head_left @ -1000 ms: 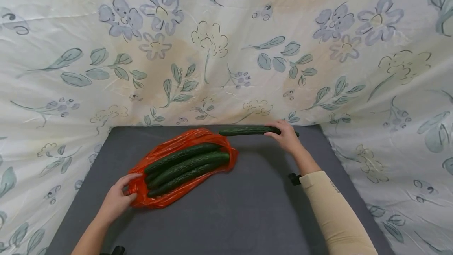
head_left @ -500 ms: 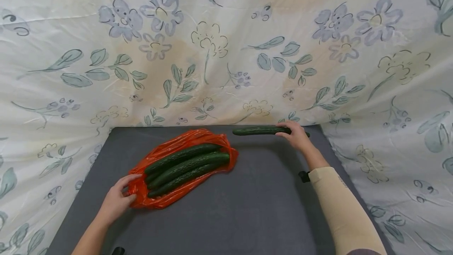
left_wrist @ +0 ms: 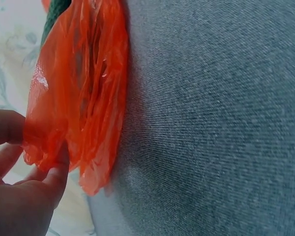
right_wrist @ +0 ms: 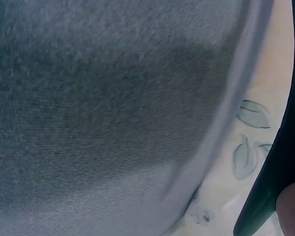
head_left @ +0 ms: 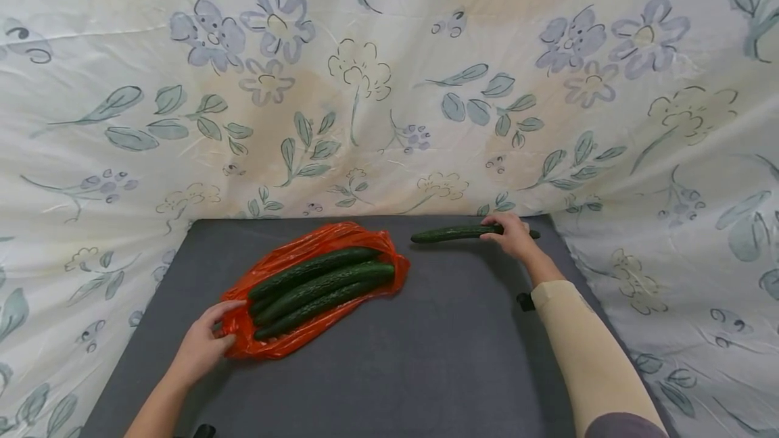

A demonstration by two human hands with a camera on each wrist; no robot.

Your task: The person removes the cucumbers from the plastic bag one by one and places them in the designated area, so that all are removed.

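Directions are read from the middle of the table in the head view.

Item: red plastic bag [head_left: 282, 253], thin and crinkled, lying at 10 o'clock, its long axis running from 8 to 2 o'clock. Its upper side gapes.

Item: bagged cucumbers [head_left: 325, 285], at least three, dark green and ridged, lying side by side along the bag's axis; any beneath are hidden.

Item: left hand [head_left: 203, 343], at the bag's 8 o'clock end. Fingers partly bent, thumb opposed, a gathered fold of plastic pinched between them.

Item: single cucumber [head_left: 450, 234], at 2 o'clock, outside the bag and apart from it, held above the table with its shadow below; nearly level, lengthwise from 9 to 3 o'clock.

Item: right hand [head_left: 511, 235], nearly closed, thumb and fingers curled round the single cucumber toward its 3 o'clock end. Cream sleeve [head_left: 584, 350] on the forearm, trailing to 5 o'clock.

Setting: table [head_left: 426, 357] under dark grey woven cloth; pale floral curtain [head_left: 389, 113] rising behind at 12 o'clock.
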